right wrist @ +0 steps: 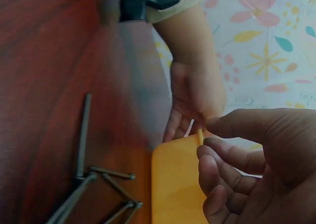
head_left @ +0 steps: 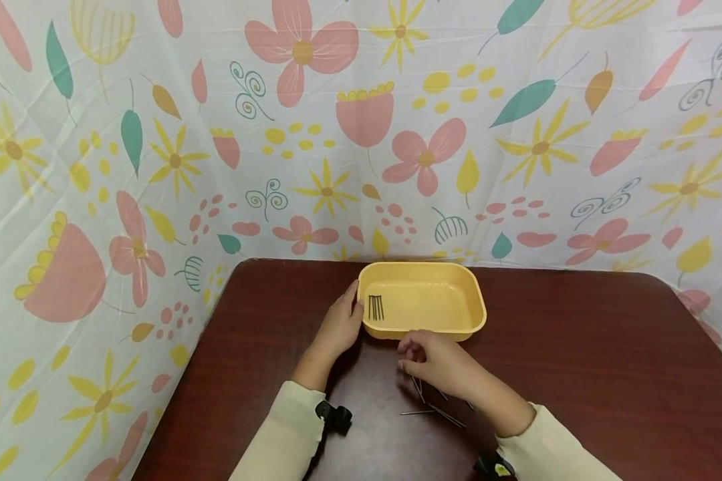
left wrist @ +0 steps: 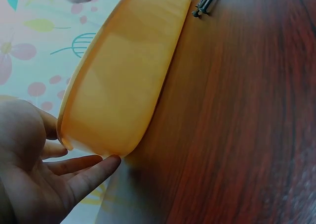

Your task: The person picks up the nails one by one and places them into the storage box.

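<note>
Several nails [head_left: 376, 308] in tray [head_left: 427, 308], parallel, heads farthest

Whole backdrop is a white printed fabric sheet [head_left: 424, 160], hung behind the desk [head_left: 589, 354] and wrapping round on the left, with some creases showing. Loud print too: pink flowers [head_left: 303, 52], spiky yellow daisies [head_left: 540, 148], teal leaves [head_left: 525, 102], curly squiggles. The desk's a dark reddish-brown wood-grain job with rounded far corners, pushed close to the sheet. Light's pretty even, with a pale glare on the near part of the desktop.
</note>
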### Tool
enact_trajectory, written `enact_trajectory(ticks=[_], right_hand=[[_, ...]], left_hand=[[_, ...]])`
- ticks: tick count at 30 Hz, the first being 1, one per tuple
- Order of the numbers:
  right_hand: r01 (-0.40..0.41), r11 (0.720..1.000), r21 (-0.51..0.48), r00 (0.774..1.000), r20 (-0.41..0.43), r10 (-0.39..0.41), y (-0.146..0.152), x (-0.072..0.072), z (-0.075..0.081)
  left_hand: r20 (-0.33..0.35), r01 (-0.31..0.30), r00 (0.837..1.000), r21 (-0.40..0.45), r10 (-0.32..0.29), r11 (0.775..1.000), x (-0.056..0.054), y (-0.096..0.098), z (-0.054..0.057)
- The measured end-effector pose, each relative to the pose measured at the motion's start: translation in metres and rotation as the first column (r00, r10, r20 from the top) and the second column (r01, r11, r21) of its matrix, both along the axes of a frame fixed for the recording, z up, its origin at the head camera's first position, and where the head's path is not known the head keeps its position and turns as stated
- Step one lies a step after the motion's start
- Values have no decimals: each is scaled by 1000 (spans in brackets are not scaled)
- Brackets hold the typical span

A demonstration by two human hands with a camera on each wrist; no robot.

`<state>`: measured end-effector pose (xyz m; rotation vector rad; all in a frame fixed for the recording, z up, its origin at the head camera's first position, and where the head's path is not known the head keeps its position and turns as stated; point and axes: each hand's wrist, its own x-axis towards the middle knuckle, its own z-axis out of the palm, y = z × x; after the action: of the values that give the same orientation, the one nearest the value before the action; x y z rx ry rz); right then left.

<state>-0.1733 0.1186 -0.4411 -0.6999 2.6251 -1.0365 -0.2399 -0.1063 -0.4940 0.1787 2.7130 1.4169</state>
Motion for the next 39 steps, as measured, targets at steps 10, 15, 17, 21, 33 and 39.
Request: enact_trajectory(ticks=[10, 15, 17, 21, 33, 39], right_hand=[[-117, 993, 24, 993, 12, 117, 9, 14, -20], [-126, 989, 78, 992, 20, 124, 10, 21, -28], [-120, 987, 109, 993, 6, 120, 10, 24, -31], [-103, 985, 142, 994, -28, 108, 10, 29, -35], [-61, 986, 155, 998, -16, 64, 11, 35, -40], [-76, 989, 128, 997, 10, 75, 13, 38, -39]], left_hand=[[0, -15, 1000, -6, 15, 1000, 0, 0, 0], [-3, -20, 1000, 5, 20, 1000, 0, 0, -1], [-1, -18, 1000, 8, 18, 1000, 1, 0, -1], [3, -14, 1000, 7, 14, 1000, 1, 0, -2], [15, -16, 1000, 1, 16, 1000, 1, 0, -3], [16, -14, 1000, 7, 14, 1000, 1, 1, -2]])
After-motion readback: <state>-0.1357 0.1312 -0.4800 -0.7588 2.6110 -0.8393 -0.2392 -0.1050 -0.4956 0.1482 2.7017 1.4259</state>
